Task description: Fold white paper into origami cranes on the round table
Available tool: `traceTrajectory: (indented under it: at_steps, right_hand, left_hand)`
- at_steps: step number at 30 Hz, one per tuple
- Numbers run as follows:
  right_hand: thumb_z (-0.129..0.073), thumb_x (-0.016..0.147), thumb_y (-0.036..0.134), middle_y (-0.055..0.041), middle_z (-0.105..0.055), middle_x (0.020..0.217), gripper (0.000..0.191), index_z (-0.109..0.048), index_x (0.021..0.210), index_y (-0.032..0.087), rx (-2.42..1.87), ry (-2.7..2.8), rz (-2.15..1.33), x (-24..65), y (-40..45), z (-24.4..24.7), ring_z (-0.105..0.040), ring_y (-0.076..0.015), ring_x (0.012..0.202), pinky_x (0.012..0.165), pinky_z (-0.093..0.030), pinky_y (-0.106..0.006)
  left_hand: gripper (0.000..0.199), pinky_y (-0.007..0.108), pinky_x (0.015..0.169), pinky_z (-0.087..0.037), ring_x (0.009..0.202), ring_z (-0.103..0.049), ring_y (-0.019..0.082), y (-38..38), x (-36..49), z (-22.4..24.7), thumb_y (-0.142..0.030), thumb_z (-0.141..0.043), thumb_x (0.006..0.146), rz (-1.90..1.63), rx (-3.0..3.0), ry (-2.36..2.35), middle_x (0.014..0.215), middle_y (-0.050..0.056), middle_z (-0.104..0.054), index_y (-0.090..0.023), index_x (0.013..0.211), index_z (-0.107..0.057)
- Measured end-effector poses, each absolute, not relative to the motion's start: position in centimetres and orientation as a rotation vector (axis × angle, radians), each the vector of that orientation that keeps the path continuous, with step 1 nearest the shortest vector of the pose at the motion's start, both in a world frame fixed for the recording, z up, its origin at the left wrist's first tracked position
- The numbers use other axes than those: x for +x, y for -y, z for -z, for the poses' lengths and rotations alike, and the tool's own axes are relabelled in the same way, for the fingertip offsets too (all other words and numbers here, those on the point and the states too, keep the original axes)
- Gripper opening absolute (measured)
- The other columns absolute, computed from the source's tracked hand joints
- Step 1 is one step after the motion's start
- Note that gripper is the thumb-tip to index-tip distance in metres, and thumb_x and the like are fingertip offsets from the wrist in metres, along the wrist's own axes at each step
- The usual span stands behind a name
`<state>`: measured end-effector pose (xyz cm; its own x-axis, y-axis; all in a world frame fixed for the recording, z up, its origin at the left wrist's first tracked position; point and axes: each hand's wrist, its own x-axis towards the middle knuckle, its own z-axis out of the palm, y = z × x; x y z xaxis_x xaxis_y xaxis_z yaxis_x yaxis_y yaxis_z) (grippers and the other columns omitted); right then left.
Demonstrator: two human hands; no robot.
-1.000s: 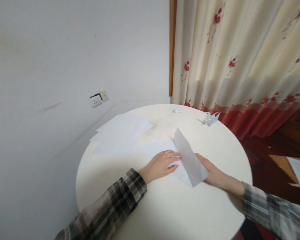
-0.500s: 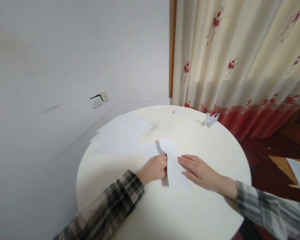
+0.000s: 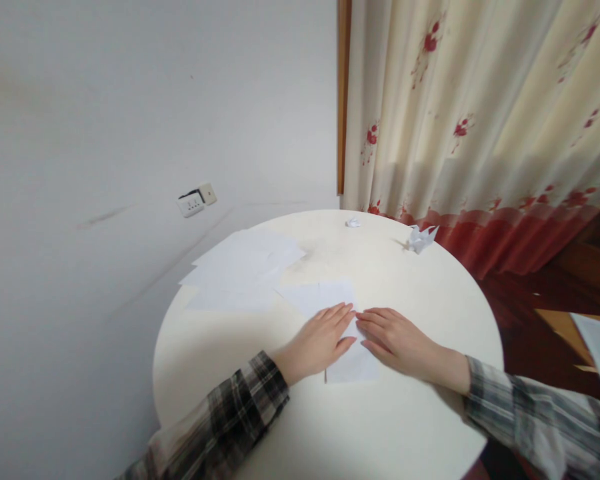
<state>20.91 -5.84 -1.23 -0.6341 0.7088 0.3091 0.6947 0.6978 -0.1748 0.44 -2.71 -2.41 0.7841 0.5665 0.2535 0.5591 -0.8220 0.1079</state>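
Observation:
A folded sheet of white paper (image 3: 353,367) lies on the round table in front of me. My left hand (image 3: 320,340) rests flat across its middle, fingers stretched out and pointing right. From the other side my right hand (image 3: 397,340) lies with its fingertips on the paper's right edge, fingers extended. The fingertips of both hands nearly meet. Part of the paper is hidden beneath the left hand. Another piece of white paper (image 3: 297,297) shows just beyond the left hand, touching or partly under the folded sheet.
Loose white sheets (image 3: 240,263) are spread at the table's far left. A small crumpled-looking paper piece (image 3: 353,223) and a folded paper figure (image 3: 421,240) stand near the far edge of the white table (image 3: 410,427). Beyond are a wall with a socket (image 3: 192,204) and a curtain (image 3: 460,100).
My left hand has opened from a closed grip and moved slightly right onto the paper. The raised left flap now lies flat. My right hand has stayed nearly in place.

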Motion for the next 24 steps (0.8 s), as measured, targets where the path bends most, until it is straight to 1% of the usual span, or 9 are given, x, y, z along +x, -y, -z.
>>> traceTrajectory:
  at_steps: [2,3,5,7,11,15,19,21,24]
  right_hand:
    - [-0.045,0.085,0.02,-0.01,-0.062,0.106,0.022,-0.061,0.1,0.016,-1.095,2.542,-0.191,20.9,4.9,0.7,-0.055,-0.0199,0.099,0.086,-0.044,-0.036]
    - [-0.045,0.084,0.017,-0.0082,-0.063,0.096,0.019,-0.062,0.092,0.017,-1.121,2.519,-0.269,20.9,4.3,0.5,-0.057,-0.0174,0.091,0.081,-0.046,-0.032]
    - [-0.048,0.083,0.016,-0.0057,-0.062,0.085,0.015,-0.062,0.086,0.017,-1.178,2.453,-0.364,21.0,3.2,0.5,-0.057,-0.0151,0.081,0.074,-0.047,-0.027]
    - [-0.049,0.082,0.015,-0.0054,-0.06,0.085,0.016,-0.063,0.09,0.017,-1.196,2.425,-0.352,21.0,2.6,0.8,-0.056,-0.0148,0.079,0.072,-0.047,-0.026]
    - [-0.042,0.086,0.015,-0.0076,-0.058,0.084,0.024,-0.062,0.099,0.016,-1.196,2.456,-0.109,20.7,2.5,1.6,-0.053,-0.0165,0.08,0.071,-0.045,-0.028]
    - [-0.039,0.089,0.018,-0.0083,-0.056,0.082,0.025,-0.062,0.099,0.016,-1.216,2.474,0.08,20.4,3.1,1.9,-0.051,-0.0175,0.079,0.069,-0.044,-0.029]
    - [-0.039,0.088,0.017,-0.0081,-0.053,0.083,0.024,-0.059,0.102,0.015,-1.228,2.46,0.109,20.6,3.5,2.4,-0.05,-0.0175,0.08,0.07,-0.044,-0.028]
    - [-0.039,0.088,0.016,-0.0079,-0.052,0.083,0.024,-0.058,0.103,0.015,-1.232,2.454,0.115,20.6,3.6,2.6,-0.049,-0.0172,0.08,0.07,-0.044,-0.028]
    - [-0.039,0.088,0.017,-0.0079,-0.051,0.084,0.024,-0.057,0.103,0.015,-1.265,2.461,0.122,20.6,3.6,2.6,-0.049,-0.017,0.079,0.069,-0.043,-0.027]
  left_hand:
    - [0.046,0.036,0.105,-0.027,0.131,-0.029,0.019,2.7,0.3,2.9,-0.037,-0.032,0.092,-0.382,2.958,-0.938,0.141,0.009,-0.034,-0.016,0.132,-0.032]
    - [0.046,0.036,0.105,-0.027,0.131,-0.028,0.019,2.6,0.2,3.0,-0.037,-0.031,0.092,-0.377,2.963,-0.945,0.141,0.009,-0.033,-0.016,0.133,-0.032]
    - [0.046,0.037,0.105,-0.026,0.131,-0.027,0.02,2.5,0.2,3.1,-0.037,-0.031,0.092,-0.387,2.967,-0.979,0.141,0.009,-0.033,-0.016,0.132,-0.032]
    - [0.046,0.038,0.105,-0.027,0.13,-0.029,0.021,2.3,0.4,3.2,-0.037,-0.032,0.091,-0.402,2.96,-1.051,0.141,0.01,-0.034,-0.016,0.132,-0.033]
    - [0.045,0.04,0.103,-0.028,0.129,-0.03,0.022,1.6,0.8,3.3,-0.036,-0.036,0.09,-0.44,2.931,-1.199,0.139,0.011,-0.036,-0.015,0.13,-0.035]
    - [0.042,0.041,0.104,-0.028,0.13,-0.03,0.019,1.2,1.2,3.1,-0.03,-0.034,0.091,-0.452,2.927,-1.112,0.137,0.006,-0.041,-0.02,0.131,-0.035]
    - [0.039,0.04,0.103,-0.029,0.127,-0.034,0.019,1.0,1.4,2.9,-0.027,-0.035,0.09,-0.468,2.918,-1.082,0.136,0.004,-0.043,-0.021,0.128,-0.039]
    - [0.04,0.038,0.103,-0.03,0.126,-0.036,0.019,0.9,1.5,3.1,-0.027,-0.036,0.089,-0.494,2.916,-1.079,0.136,0.005,-0.043,-0.019,0.128,-0.04]
    - [0.044,0.035,0.105,-0.03,0.125,-0.038,0.019,0.7,1.5,3.4,-0.028,-0.04,0.087,-0.538,2.896,-1.097,0.134,0.01,-0.044,-0.013,0.128,-0.038]
